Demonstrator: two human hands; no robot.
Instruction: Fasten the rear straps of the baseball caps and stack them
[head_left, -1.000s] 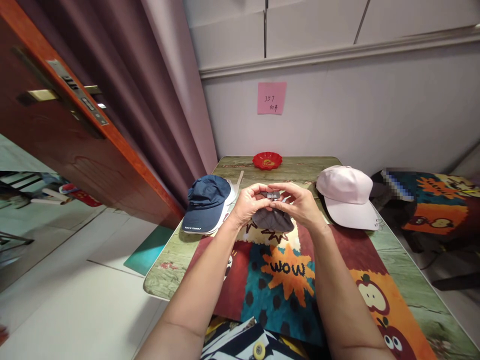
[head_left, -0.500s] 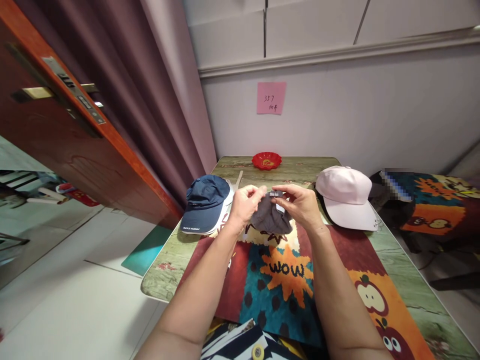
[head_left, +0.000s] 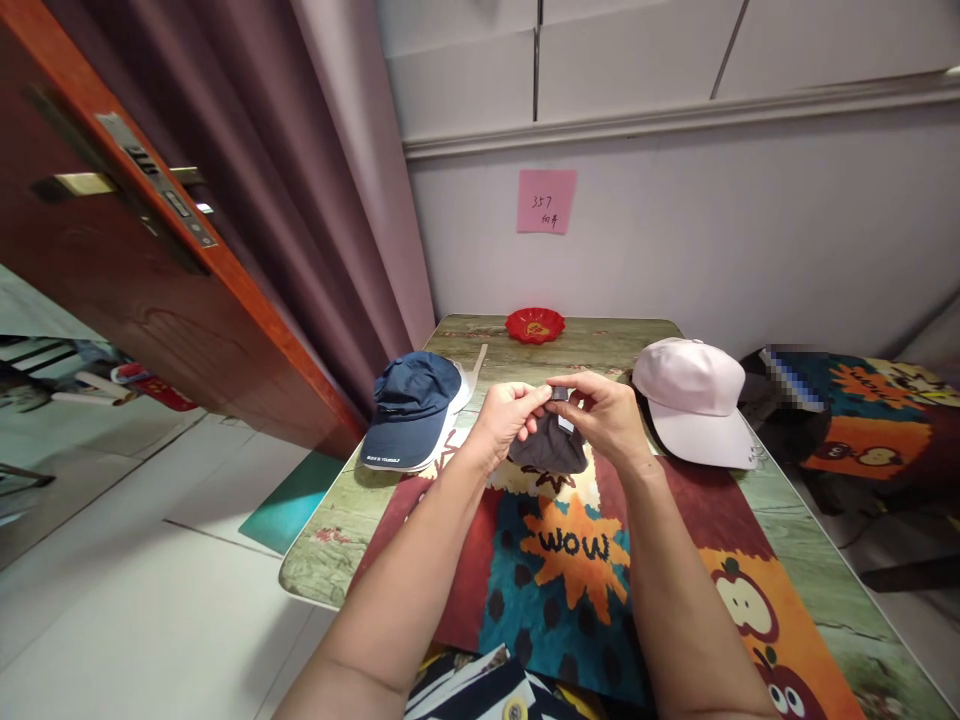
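A dark grey cap (head_left: 549, 452) hangs from my two hands above the middle of the table, with a small white label inside it. My left hand (head_left: 508, 418) is closed in a pinch at the cap's strap end, close against my right fingertips. Between thumb and fingers my right hand (head_left: 606, 415) grips the cap's strap by a small buckle (head_left: 559, 394). The fingers partly cover the strap, so how it runs through the buckle cannot be made out. To the left sits a navy cap (head_left: 414, 405), and to the right a pale pink cap (head_left: 694, 400).
A red scalloped dish (head_left: 535, 324) lies at the table's far end. Under my hands is a colourful mat (head_left: 517, 590) on the green wood-look table (head_left: 319, 550). A wooden door (head_left: 150, 290) and purple curtain (head_left: 330, 200) stand left. The wall bears a pink note (head_left: 547, 201).
My left hand has moved right, up against the right hand's fingertips at the buckle. The right hand keeps its grip. The whole view has shifted slightly.
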